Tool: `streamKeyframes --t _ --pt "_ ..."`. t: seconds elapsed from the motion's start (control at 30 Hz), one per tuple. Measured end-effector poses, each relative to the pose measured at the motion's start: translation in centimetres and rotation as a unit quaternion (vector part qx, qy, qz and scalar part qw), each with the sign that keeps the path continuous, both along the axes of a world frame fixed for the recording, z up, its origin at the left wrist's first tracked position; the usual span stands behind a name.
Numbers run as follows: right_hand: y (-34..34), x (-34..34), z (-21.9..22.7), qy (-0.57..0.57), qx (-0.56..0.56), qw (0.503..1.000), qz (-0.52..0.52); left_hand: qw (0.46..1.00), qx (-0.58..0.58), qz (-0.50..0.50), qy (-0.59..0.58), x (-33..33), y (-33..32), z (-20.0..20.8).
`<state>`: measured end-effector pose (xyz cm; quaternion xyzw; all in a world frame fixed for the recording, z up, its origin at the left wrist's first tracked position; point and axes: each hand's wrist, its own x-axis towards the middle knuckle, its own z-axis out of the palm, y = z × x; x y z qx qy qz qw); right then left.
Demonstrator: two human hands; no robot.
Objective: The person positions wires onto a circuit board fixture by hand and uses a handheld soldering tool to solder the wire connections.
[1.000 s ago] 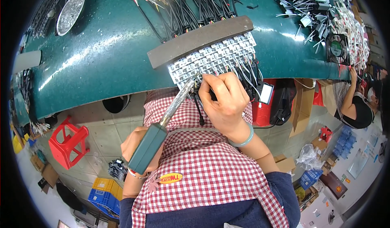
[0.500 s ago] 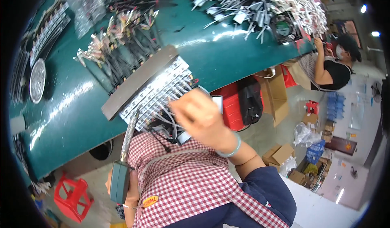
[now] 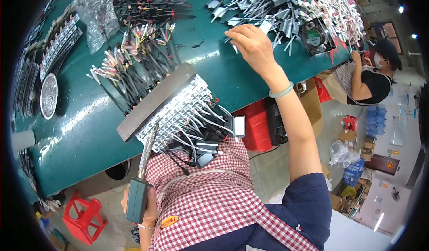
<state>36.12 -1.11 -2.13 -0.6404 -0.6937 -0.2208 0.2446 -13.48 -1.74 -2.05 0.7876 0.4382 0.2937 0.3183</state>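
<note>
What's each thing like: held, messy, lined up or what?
Rows of small white boards: lined up, wires attached.
Green tool with metal shaft: held, tip at the boards.
Bare left hand: closed around the tool.
Bare right hand: outstretched, grip unclear.
Long brown bar: lying along the boards' edge.
Clear plastic sheeting: crumpled.
Grey boxes with pale wires: heaped loosely.

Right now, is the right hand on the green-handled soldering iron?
No: the left hand holds the green-handled soldering iron, while the right hand is away from it, over the green table.
</note>
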Motion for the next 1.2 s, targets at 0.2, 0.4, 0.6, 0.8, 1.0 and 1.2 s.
streamKeyframes --t 0.2,0.4,0.6,0.8,1.0,1.2 --pt "0.6 -1.8 1.8 0.088 0.064 0.994 -0.006 1.000 -0.018 -0.005 0.025 -1.3 -0.5 -0.5" --pt "-2.1 -14.1 5.6 0.180 0.035 0.982 0.035 1.000 0.006 -0.010 0.019 0.0 -0.1 1.2" --pt "-3.6 -24.1 3.1 0.366 -0.053 0.925 0.089 0.999 0.032 -0.023 0.033 -1.1 -0.3 1.5" --pt "-3.5 -26.4 -0.5 0.362 -0.035 0.931 0.025 0.999 0.028 -0.024 0.019 -2.2 -0.6 1.7" --pt "-3.5 -26.9 -0.5 0.331 -0.038 0.943 0.008 0.999 0.031 -0.030 0.006 -2.3 -0.8 1.6" --pt "-3.7 -27.1 -0.4 0.335 -0.033 0.942 -0.004 0.999 0.008 -0.046 0.006 -2.0 -0.6 2.4"
